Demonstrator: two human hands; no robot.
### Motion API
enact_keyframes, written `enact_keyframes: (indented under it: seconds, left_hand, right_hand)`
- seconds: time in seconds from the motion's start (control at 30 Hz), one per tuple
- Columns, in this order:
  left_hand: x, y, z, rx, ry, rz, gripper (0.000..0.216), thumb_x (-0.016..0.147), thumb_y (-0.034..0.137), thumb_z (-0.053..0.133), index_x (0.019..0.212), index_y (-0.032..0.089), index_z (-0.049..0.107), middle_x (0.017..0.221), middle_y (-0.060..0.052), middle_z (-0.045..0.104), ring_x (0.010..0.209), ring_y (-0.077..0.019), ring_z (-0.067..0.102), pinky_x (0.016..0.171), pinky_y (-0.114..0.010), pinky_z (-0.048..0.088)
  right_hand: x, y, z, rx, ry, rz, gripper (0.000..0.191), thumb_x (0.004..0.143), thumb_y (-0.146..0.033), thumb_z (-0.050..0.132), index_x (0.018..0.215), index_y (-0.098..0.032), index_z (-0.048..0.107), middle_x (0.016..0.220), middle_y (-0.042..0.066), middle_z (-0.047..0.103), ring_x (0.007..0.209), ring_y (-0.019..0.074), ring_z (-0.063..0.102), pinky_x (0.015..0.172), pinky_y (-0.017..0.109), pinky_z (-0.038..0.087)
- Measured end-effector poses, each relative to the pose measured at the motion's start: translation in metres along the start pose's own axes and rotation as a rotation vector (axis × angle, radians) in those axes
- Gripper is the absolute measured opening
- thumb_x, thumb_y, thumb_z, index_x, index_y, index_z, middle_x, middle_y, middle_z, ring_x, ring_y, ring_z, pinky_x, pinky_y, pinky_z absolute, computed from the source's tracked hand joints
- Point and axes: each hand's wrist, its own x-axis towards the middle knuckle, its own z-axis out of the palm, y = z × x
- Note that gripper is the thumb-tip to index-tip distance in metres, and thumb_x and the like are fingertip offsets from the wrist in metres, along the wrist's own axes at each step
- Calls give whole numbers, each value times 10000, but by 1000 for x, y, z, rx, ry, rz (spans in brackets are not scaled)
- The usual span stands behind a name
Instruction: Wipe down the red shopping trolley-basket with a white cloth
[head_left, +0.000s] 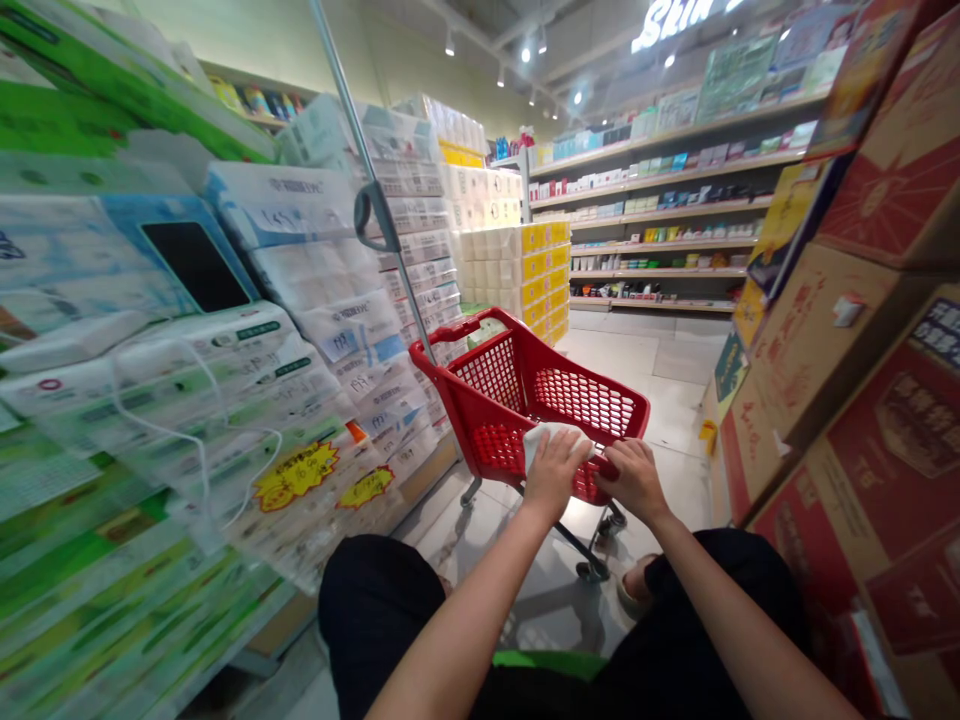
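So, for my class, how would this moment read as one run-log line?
left hand: on white cloth at near end of red shopping cart | right hand: gripping that end | cart: on floor beside stacked packs

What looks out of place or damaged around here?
A white cable trails in loose loops over wrapped packs at the picture's left, near a dark-screened device: odd among stacked goods. I see no damage on the red cart.

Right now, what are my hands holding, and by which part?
Your right hand grips the red cart by its near rim. Your left hand rests on a white cloth over that rim; any grip underneath is hidden.
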Motion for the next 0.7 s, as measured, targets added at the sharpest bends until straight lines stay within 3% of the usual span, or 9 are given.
enact_keyframes:
  seconds: [0.1,0.2,0.4,0.57,0.7]
  left_hand:
    - [1,6,2,10,13,91,486,968,196,415,1448,273,403,1488,-40,432,1423,-217,309,1202,-478,237]
    - [4,-14,-9,29,-14,184,498,966,206,440,1451,306,387,1441,-29,480,1376,-191,376,1195,-449,249]
    - [10,-68,-31,63,-54,51,411,945,215,494,1349,291,480,1300,-47,549,1260,-196,462,1180,-464,236]
    - [11,-56,-24,95,-9,-49,337,960,273,479,1293,290,523,1259,-60,564,1224,-229,470,1153,-503,259]
    - [7,-40,-22,103,19,-88,343,955,275,479,1295,293,527,1244,-67,573,1231,-244,466,1152,-513,270]
  right_hand:
    - [-1,3,-3,4,-6,-8,96,762,-279,633,736,-229,556,761,14,560,849,210,490,925,364,338]
    - [1,5,-5,20,-18,-22,129,774,-288,627,707,-225,536,749,9,554,835,199,488,908,352,345]
    - [9,7,-6,39,-54,-54,128,770,-291,625,700,-226,538,755,4,583,815,192,507,887,355,346]
    - [20,-3,-17,-75,-198,-65,117,730,-301,670,791,-232,597,863,32,656,886,220,549,896,370,343]
    - [30,-15,-20,-168,-329,14,157,684,-238,685,823,-235,611,937,54,698,918,241,590,782,344,359]
